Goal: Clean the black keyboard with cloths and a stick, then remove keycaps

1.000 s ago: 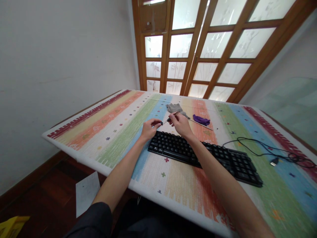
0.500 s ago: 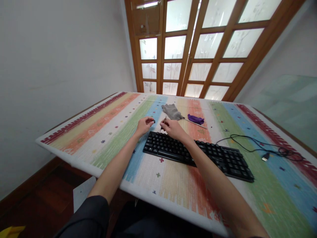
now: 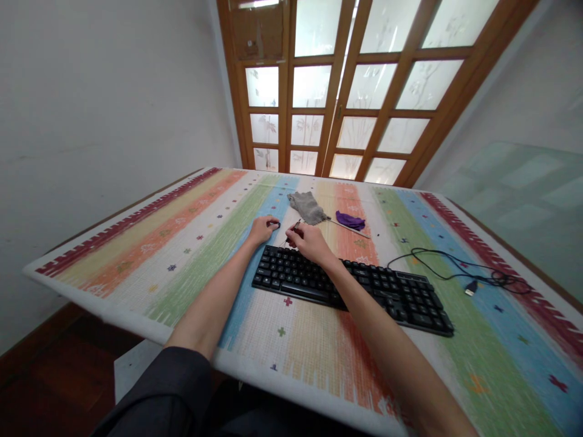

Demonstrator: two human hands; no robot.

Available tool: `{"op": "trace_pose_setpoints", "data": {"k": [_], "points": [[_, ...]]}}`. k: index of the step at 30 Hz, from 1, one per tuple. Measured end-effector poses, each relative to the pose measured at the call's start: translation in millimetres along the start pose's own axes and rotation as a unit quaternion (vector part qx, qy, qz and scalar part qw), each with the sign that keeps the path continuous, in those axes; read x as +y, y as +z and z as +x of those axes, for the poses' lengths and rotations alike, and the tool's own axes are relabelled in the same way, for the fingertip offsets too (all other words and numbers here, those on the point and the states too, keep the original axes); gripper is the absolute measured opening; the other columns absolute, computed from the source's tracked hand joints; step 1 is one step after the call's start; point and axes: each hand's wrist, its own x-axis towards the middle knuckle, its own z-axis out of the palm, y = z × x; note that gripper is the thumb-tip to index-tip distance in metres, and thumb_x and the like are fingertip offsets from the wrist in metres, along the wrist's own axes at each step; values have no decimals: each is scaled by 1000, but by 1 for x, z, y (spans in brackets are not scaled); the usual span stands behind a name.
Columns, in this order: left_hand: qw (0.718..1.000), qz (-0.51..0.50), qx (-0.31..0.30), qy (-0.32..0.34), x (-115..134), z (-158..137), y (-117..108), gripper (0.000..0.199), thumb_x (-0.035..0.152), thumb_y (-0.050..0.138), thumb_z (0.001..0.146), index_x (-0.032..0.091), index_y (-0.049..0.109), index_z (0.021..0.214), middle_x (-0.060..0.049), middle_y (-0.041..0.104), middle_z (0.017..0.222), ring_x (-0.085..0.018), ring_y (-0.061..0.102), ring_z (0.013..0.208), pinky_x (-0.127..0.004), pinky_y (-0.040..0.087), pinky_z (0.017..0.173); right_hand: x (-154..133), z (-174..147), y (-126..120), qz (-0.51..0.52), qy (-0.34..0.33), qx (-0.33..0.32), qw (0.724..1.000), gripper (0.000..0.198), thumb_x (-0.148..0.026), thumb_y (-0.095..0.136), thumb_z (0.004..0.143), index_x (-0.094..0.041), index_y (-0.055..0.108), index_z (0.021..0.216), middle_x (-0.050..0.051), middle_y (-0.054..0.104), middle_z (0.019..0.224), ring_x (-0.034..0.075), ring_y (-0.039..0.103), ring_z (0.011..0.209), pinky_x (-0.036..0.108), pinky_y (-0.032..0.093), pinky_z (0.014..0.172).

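A black keyboard (image 3: 291, 273) lies at a slant on the table, keys up. Just beyond its far left corner is my left hand (image 3: 264, 229), fingers pinched on a small black piece (image 3: 276, 223), perhaps a keycap. My right hand (image 3: 310, 241) is closed around a slim dark tool with thin wire-like ends (image 3: 284, 243), above the keyboard's far left edge. Most of the tool is hidden by the fingers, and its exact kind is unclear. My right forearm crosses over the keyboard and covers part of its middle.
A grey cloth (image 3: 307, 207) and a purple cloth (image 3: 350, 220) lie beyond the keyboard, with a thin rod (image 3: 348, 227) between them. The keyboard's black cable (image 3: 455, 261) coils to the right, near its USB plug (image 3: 471, 287). A striped cloth (image 3: 182, 285) covers the table.
The view has swung slightly, so everything sits further left. My right hand has dipped a little and its tool is tilted more; the left hand keeps its pinch.
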Motion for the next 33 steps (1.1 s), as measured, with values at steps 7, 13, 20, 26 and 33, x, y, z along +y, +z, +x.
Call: {"op": "trace_pose_setpoints", "data": {"k": [7,13,20,26,33], "points": [[1000,-4,8,20,-4,7,5,19,19,69,73,20,79,89,-6,78,89,-21,65,76,-37,52,88,-1,-2,10,-34,-35,-4,999,14,-23,58,93,-18,65,82,4,73,73,17,68,69,26,45,70],[1000,-4,16,7,-2,2,2,25,17,68,73,17,77,97,-9,77,96,-22,66,77,-38,51,90,-8,-5,21,-96,-80,-3,992,20,-30,55,96,-19,63,80,9,73,83,20,66,76,27,43,72],[1000,-17,-6,8,10,-20,-15,21,18,62,79,17,76,95,-9,77,100,-22,67,84,-38,51,91,-9,-5,21,-101,-65,9,993,14,-22,57,94,-18,64,83,8,73,78,19,66,72,26,41,70],[993,-41,-103,35,30,-45,-34,16,18,63,74,21,78,81,-1,78,85,-20,70,83,-32,53,88,-9,-2,20,-99,-33,27,994,19,-27,54,95,-17,65,82,7,72,74,19,66,70,26,42,69],[990,-54,-121,42,46,-69,-26,23,20,56,82,20,78,89,-1,78,92,-21,70,90,-33,53,89,-8,1,20,-97,-4,45,994,22,-26,52,93,-18,65,76,7,72,72,20,65,71,27,42,67]]}}
